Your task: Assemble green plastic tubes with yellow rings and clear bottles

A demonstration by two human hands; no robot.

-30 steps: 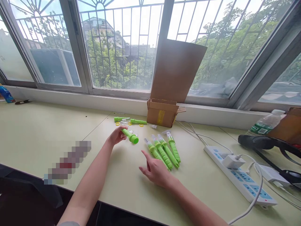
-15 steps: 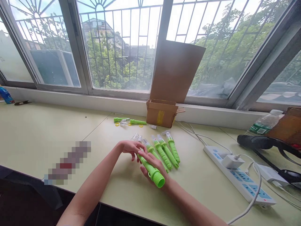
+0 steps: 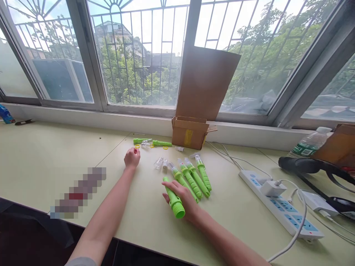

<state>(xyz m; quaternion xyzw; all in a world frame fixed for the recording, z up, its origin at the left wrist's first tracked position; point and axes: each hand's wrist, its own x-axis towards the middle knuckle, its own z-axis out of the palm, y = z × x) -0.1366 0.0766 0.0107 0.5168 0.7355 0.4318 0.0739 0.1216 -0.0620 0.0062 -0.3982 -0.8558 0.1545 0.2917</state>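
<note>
My right hand [image 3: 181, 199] is wrapped round a green plastic tube [image 3: 174, 199], whose threaded open end points toward me. My left hand [image 3: 132, 158] is stretched toward the back of the table, its fingers pinched at the edge of a yellow ring [image 3: 137, 146]. Other yellow rings [image 3: 165, 147] lie beside it, near green tubes [image 3: 162, 143] and clear plastic caps [image 3: 146, 145]. To the right of the held tube, several green sticks with clear tops [image 3: 191, 181] lie side by side. Two small clear parts [image 3: 159, 163] rest just behind the held tube.
A cardboard box [image 3: 190, 133] stands at the back against the sill. On the right are a white power strip [image 3: 280, 207] with cables, black headphones [image 3: 299, 165] and a plastic bottle [image 3: 312, 142]. A blurred patch [image 3: 80, 194] covers something on the left.
My left hand has left the green tube and moved away to the yellow ring at the back left. My right hand still holds the tube, shifted slightly left.
</note>
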